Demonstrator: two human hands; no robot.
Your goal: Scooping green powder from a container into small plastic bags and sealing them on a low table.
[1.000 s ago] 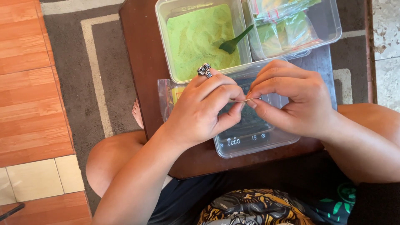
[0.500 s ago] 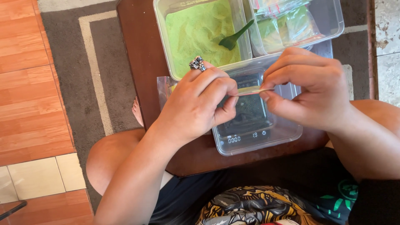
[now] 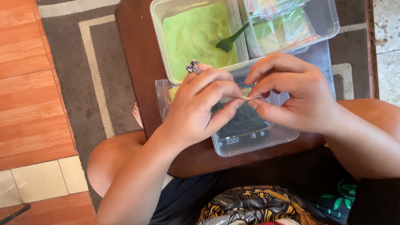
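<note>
My left hand (image 3: 200,106), with a ring on one finger, and my right hand (image 3: 291,93) meet over a small digital scale (image 3: 250,135). Both pinch the top edge of a small clear plastic bag (image 3: 246,98) between thumb and fingers. The bag hangs above a clear plastic tub (image 3: 283,135) that sits over the scale; most of the bag is hidden by my fingers. Behind my hands stands a clear container of green powder (image 3: 191,33) with a green scoop (image 3: 229,41) lying in it.
A second clear container (image 3: 329,21) at the back right holds several filled small bags. More clear bags (image 3: 163,98) lie under my left hand. All rest on a dark wooden table (image 3: 133,62) over a grey rug and a wooden floor.
My hands drew apart along the bag's top edge half a second ago and have come back close together. The view has shifted slightly.
</note>
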